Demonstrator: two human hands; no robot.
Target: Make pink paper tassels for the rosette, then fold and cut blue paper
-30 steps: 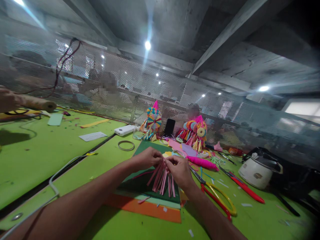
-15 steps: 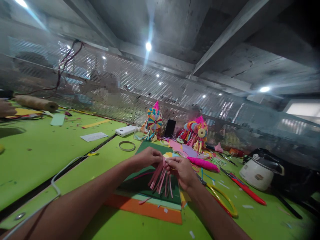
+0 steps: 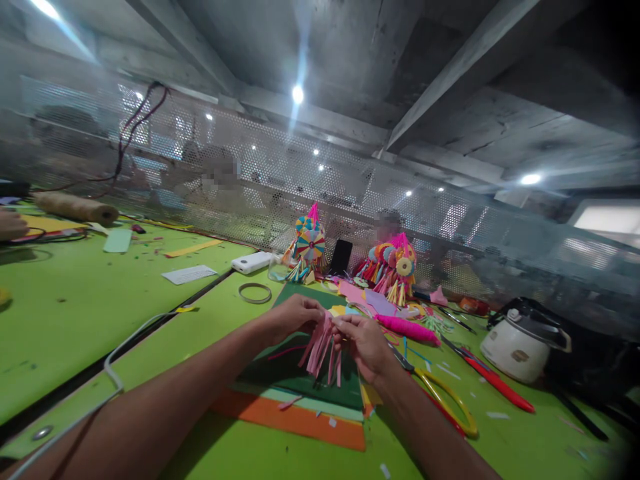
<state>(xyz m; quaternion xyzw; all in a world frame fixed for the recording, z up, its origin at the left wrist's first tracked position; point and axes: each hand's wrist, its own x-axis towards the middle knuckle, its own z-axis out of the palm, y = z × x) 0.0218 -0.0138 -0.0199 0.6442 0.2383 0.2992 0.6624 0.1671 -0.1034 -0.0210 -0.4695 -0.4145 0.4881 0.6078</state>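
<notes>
My left hand (image 3: 293,317) and my right hand (image 3: 365,343) meet above the green table, both pinching the top edge of a pink paper fringe (image 3: 323,347). Its cut strips hang down between my hands, over a dark green sheet (image 3: 300,373) stacked on light green and orange sheets (image 3: 295,417). The fingers of both hands are closed on the fringe's uncut band.
Yellow and red scissors (image 3: 450,400), a red-handled tool (image 3: 493,380) and a pink roll (image 3: 407,328) lie to the right. A white pot (image 3: 523,343) stands far right. Two colourful paper ornaments (image 3: 307,243) (image 3: 395,267), a tape ring (image 3: 253,292) and a white device (image 3: 253,261) sit behind. Another person's hand (image 3: 10,223) shows at far left.
The fringe has been gathered tighter between my hands, so its strips hang shorter and closer together. At the far left, the other person's hand has drawn back.
</notes>
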